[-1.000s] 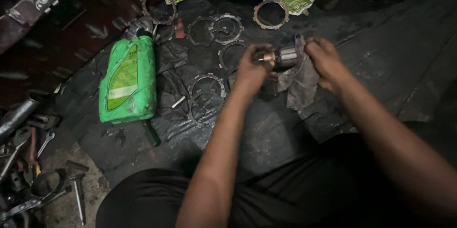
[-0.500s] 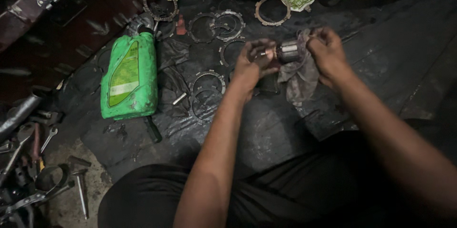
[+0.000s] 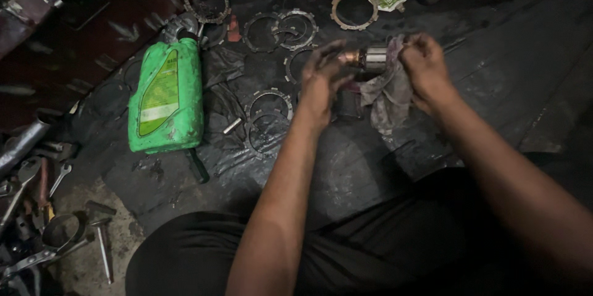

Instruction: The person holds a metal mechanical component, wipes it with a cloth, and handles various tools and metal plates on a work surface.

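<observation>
Head view shows a black plastic sheet (image 3: 370,166) on the floor, with a green oil jug (image 3: 165,101) lying far to the left of the fingers and toothed metal rings (image 3: 269,105) just below and behind the left fingers. Between both hands is a small motor armature (image 3: 369,58). Its long axis lies about level, from left to right. The right hand (image 3: 425,70) is clenched around its right end through a grey rag (image 3: 388,93). The left hand (image 3: 321,76) has loose, half-curled fingers at the copper end, perhaps touching it; I cannot tell surely.
</observation>
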